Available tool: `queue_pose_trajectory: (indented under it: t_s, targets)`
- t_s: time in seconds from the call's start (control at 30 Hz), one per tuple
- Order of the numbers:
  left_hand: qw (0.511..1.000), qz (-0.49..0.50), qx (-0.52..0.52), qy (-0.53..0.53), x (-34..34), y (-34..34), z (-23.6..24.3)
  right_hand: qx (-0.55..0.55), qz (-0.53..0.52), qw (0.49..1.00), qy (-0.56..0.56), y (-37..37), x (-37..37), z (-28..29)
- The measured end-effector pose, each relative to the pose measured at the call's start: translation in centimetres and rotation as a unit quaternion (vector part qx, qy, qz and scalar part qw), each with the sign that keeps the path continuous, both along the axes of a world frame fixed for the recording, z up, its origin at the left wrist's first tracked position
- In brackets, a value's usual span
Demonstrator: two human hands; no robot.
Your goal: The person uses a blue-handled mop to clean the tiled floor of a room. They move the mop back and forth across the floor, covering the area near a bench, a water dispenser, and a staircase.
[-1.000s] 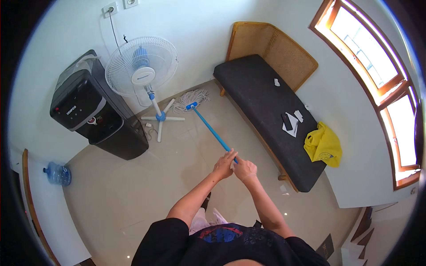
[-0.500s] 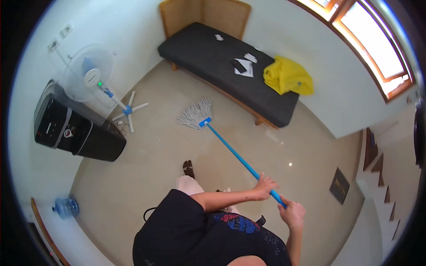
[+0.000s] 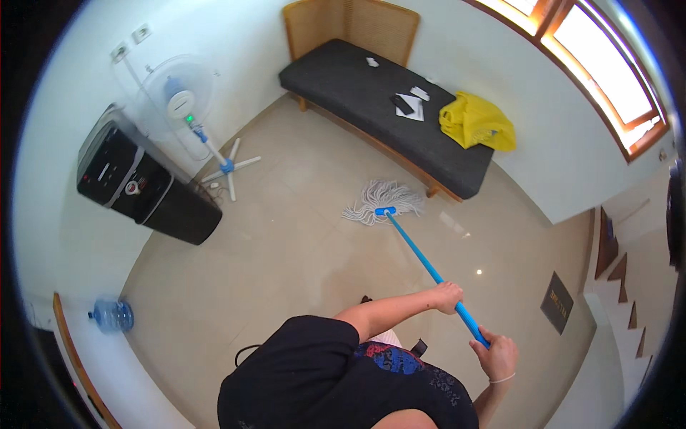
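Observation:
Both my hands grip the blue handle of a string mop (image 3: 416, 250). My left hand (image 3: 447, 297) is closed around the shaft, with its arm reaching across my front. Lower down, close to the upper end of the handle, my right hand (image 3: 498, 356) is wrapped round it; a pale band circles that wrist. The handle slants away from me to a blue clamp, where grey-white strands (image 3: 386, 196) lie fanned out on the glossy beige tiled floor (image 3: 286, 250), a short way in front of the bench.
A dark-cushioned bench (image 3: 357, 93) stands at the back, carrying a yellow cloth (image 3: 475, 121), papers and a dark flat object. To the left are a standing fan (image 3: 227, 166), a black water dispenser (image 3: 150, 182) and a blue water bottle (image 3: 113, 315). A dark mat (image 3: 557, 303) lies near the stairs (image 3: 620, 286).
The mop head has swept to the right along the floor, its strands now spread wider. Both hands have moved slightly right with the handle. My view has shifted a little.

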State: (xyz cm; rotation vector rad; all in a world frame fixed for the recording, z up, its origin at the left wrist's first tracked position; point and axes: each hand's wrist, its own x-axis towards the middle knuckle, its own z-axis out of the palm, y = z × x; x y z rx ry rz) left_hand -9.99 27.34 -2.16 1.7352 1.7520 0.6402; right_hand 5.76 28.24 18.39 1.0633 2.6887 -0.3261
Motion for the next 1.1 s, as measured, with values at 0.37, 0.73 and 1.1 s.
queue_pose_trajectory:
  t_s: [0.37,0.73,1.1]
  targets:
    - [0.919,0.391,0.046,0.034,-13.5,-26.0,-5.3,-0.045,0.288,0.956,0.035,-16.0,-16.7,-7.1]
    - [0.927,0.375,0.007,0.02,-10.4,-33.9,-6.0,-0.03,0.304,0.952,-0.022,-22.7,-15.1,-5.2]
    - [0.974,0.203,0.063,-0.077,-2.4,-25.4,5.1,0.107,0.119,0.987,0.026,-22.1,-5.4,5.6]
